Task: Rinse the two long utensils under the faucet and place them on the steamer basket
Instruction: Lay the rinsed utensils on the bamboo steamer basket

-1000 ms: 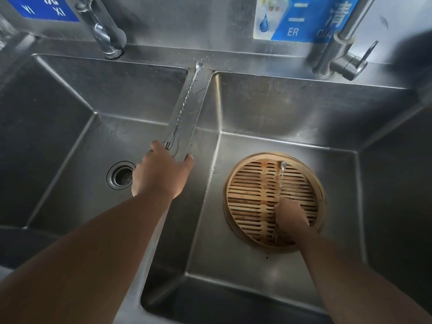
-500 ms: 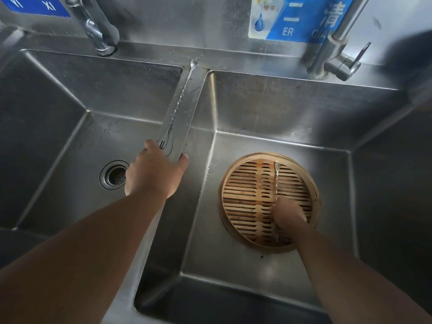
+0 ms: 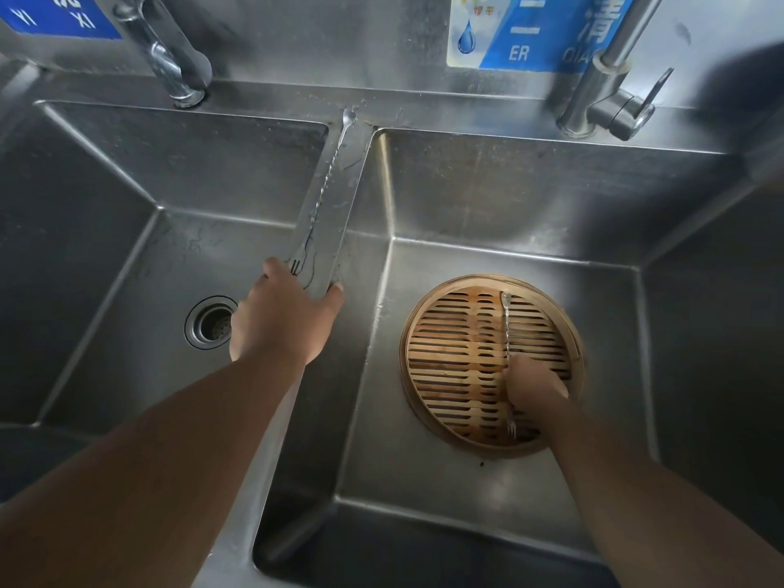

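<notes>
**Second utensil lies straight ahead of my left hand, along the divider**

Key relation: the utensil on the divider point(image 3: 329, 180) lies lengthwise on the ridge between the two basins, spoon end up by the back ledge, fork end toward me. My left hand point(image 3: 282, 320) sits at that fork end, fingertips touching or just about touching the tines; fingers spread over the ridge, not wrapped round anything, so no grasp yet as far as I can see. Long axis runs away from the hand, so I judge the pick-up has to start from the near tip. Left hand is far nearer than the right.

Right hand point(image 3: 536, 384) is down on the steamer basket point(image 3: 428, 316) in the right basin, fingers curled over the utensil on the basket point(image 3: 505, 328). That one lies across the slats, spoon end far, fork end near. Whether it's gripped or just let go, can't tell.

Writing: blue sign top left reads "YI XI"; blue sign top right reads "ER", partial "QIA", plus Chinese chars and a water-drop logo.
</notes>
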Demonstrator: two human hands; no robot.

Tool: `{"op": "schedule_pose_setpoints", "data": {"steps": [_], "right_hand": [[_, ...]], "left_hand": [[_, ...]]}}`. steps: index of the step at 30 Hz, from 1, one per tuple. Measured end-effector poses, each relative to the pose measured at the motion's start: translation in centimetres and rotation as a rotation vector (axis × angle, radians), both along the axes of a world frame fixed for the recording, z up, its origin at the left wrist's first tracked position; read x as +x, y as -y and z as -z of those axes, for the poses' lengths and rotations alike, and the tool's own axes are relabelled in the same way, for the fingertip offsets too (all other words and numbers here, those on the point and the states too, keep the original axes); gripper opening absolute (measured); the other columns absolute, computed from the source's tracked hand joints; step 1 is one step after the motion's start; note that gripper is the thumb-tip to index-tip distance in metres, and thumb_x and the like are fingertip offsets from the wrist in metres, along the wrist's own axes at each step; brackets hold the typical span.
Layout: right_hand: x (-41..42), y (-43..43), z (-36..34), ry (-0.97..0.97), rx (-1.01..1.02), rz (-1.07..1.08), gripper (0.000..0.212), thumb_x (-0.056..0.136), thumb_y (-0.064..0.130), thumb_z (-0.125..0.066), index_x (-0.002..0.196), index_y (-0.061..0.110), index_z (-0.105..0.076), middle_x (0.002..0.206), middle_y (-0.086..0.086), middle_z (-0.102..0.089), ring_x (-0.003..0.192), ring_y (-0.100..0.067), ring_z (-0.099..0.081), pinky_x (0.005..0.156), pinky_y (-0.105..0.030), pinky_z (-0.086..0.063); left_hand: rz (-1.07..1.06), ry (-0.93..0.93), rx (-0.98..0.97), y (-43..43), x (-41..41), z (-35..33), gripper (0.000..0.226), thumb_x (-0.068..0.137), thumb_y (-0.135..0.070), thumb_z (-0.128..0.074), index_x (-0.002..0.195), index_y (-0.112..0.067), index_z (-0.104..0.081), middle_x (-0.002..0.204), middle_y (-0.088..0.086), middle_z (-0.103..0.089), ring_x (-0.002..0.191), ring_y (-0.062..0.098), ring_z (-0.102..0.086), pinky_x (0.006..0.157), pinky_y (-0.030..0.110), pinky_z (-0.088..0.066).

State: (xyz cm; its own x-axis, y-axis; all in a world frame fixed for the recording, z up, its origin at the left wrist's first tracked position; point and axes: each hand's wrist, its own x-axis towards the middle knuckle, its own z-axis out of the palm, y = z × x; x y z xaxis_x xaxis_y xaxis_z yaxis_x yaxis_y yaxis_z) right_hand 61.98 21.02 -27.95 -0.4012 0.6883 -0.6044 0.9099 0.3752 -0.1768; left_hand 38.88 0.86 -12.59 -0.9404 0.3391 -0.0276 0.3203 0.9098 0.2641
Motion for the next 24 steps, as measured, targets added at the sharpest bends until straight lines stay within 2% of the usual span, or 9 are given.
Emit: {"op": "schedule_pose_setpoints", "data": {"steps": [9,14,19,24], "right_hand": [[0.20,0.00,-0.06,-0.017,-0.002,-0.006,0.019,0.098,0.019,-0.047,0.089,0.016,-0.064,0.083,-0.004,-0.065,0.079,-0.022,-0.064,0.073,-0.039,-0.058],[0.05,-0.05,-0.10,-0.031,-0.018,-0.027,0.020,0.097,0.018,-0.049,0.084,0.016,-0.064,0.080,-0.003,-0.066,0.073,-0.020,-0.064,0.068,-0.036,-0.058],[0.18,0.11,-0.15,-0.018,-0.023,-0.040,0.019,0.097,0.020,-0.051,0.084,0.016,-0.064,0.082,-0.005,-0.066,0.079,-0.023,-0.065,0.077,-0.043,-0.060],[-0.07,-0.01,-0.12,-0.021,-0.009,-0.030,0.020,0.098,0.020,-0.051,0.090,0.014,-0.068,0.083,-0.004,-0.066,0.079,-0.023,-0.065,0.075,-0.039,-0.058]], "left_hand": [[0.002,-0.010,0.000,-0.04,-0.03,-0.02,0.057,0.078,-0.068,-0.055,0.097,-0.017,-0.036,0.102,0.014,-0.066,0.091,0.040,-0.063,0.067,0.038,-0.039],[-0.002,0.010,0.002,-0.09,-0.06,-0.17,0.059,0.078,-0.068,-0.054,0.099,-0.015,-0.039,0.103,0.014,-0.066,0.092,0.040,-0.063,0.068,0.041,-0.043],[-0.006,0.009,-0.004,-0.21,-0.08,-0.23,0.060,0.078,-0.067,-0.055,0.101,-0.014,-0.041,0.102,0.014,-0.065,0.092,0.040,-0.063,0.068,0.040,-0.043],[0.003,0.003,0.008,-0.03,-0.12,-0.03,0.059,0.078,-0.068,-0.055,0.100,-0.015,-0.042,0.100,0.012,-0.066,0.089,0.039,-0.062,0.067,0.039,-0.040]]}}
